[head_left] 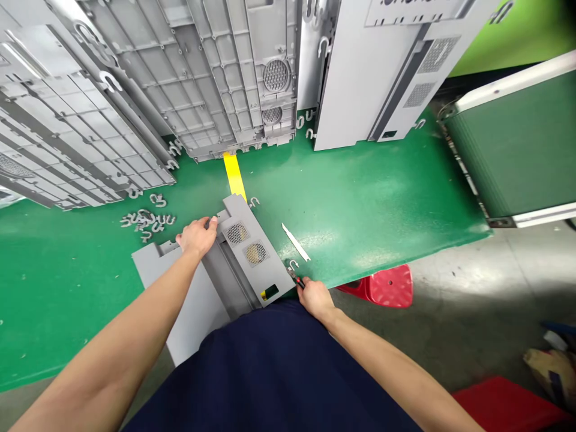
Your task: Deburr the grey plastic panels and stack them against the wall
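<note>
A grey moulded plastic panel point(234, 255) with round vent grilles lies on the green mat point(360, 192), partly hidden below by my dark blue shirt. My left hand point(197, 236) grips the panel's upper left edge. My right hand point(316, 298) is shut on small red-and-black handled cutters point(294, 277), whose jaws reach the panel's lower right corner. A small grey U-shaped plastic hook point(293, 264) lies beside those jaws. A narrow white plastic strip point(296, 242) lies on the mat just above, apart from the panel.
Large grey plastic panels point(202, 72) stand stacked along the mat's far side. A pile of loose grey hooks point(146, 221) lies left of the panel. Yellow tape point(234, 177) crosses the mat. A red stool point(387, 287) sits below the mat's right edge, beside a green board point(513, 132).
</note>
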A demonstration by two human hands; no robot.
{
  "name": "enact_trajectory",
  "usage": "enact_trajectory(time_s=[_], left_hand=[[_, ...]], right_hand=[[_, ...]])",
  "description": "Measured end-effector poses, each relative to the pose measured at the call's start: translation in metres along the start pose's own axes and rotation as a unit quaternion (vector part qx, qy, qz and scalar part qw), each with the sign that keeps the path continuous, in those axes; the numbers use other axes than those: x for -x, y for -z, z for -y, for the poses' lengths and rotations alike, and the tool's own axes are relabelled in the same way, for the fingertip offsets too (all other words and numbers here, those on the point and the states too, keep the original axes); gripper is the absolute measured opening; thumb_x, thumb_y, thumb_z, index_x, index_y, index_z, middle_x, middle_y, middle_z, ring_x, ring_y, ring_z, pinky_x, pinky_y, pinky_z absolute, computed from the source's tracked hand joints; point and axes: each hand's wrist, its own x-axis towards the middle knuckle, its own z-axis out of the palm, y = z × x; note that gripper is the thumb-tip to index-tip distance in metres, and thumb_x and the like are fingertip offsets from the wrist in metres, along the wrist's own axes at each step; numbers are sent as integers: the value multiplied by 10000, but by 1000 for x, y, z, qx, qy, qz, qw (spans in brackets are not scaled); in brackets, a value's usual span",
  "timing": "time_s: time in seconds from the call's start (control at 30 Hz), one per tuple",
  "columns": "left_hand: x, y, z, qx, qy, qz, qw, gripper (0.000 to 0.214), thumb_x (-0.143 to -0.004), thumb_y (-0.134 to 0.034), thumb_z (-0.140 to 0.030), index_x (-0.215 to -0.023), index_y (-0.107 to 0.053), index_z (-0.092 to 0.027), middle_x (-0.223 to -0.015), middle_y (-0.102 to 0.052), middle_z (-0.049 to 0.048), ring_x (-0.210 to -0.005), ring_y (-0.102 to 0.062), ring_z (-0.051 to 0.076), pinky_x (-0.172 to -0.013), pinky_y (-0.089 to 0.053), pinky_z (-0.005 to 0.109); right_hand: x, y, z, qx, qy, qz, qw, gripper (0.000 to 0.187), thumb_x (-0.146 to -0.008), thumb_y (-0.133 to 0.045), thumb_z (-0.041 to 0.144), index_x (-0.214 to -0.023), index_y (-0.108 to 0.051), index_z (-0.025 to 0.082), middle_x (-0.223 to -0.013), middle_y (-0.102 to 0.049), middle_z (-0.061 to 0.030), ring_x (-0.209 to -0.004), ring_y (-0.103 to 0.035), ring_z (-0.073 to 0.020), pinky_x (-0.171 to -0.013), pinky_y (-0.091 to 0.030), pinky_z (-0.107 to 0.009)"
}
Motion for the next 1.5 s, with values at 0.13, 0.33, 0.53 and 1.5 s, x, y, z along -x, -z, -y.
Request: enact_trajectory(time_s=[0.13, 0.33, 0.53, 1.5], left_hand=[[0, 1, -2, -5, 2, 0, 1000, 676, -973, -295, -653, -1361, -687, -263, -1450, -661, 145, -1336, -556, 436, -1125, -337, 705], [1, 4, -4, 2, 12, 10, 1000, 675, -965, -301, -667, -1366, -685, -283, -1462, -659, 138, -1360, -544, 431, -1149, -301, 713], [3, 6, -3, 12, 14, 15, 1000, 677, -960, -310, -670, -1390, -668, -289, -1486, -641, 138, -1372, -538, 426, -1149, -301, 721], [1, 0, -1, 2, 2, -8, 1000, 652, -961, -314, -650, -1331, -700, -276, -1419, -676, 152, -1319, -560, 435, -1096, -362, 704]], right_hand=[[-4, 0, -5, -24, 22, 13, 999, 275, -1040, -499, 349, -1055, -714, 179, -1035, -791, -175, -991, -754, -286, -824, -486, -326], [-9, 18, -15, -63, 66, 66, 994, 271, -977, -626, 419, -890, -752, 196, -868, -788, -91, -847, -741, -213, -709, -456, -266], [2, 19, -5, -36, 41, 49, 997, 240, -1022, -540, 349, -1048, -722, 196, -1028, -791, -128, -1009, -744, -261, -804, -478, -305], [2, 4, 10, -22, -29, 4, 999, 295, -1006, -485, 342, -1084, -733, 202, -1009, -781, -161, -960, -753, -302, -805, -528, -365]])
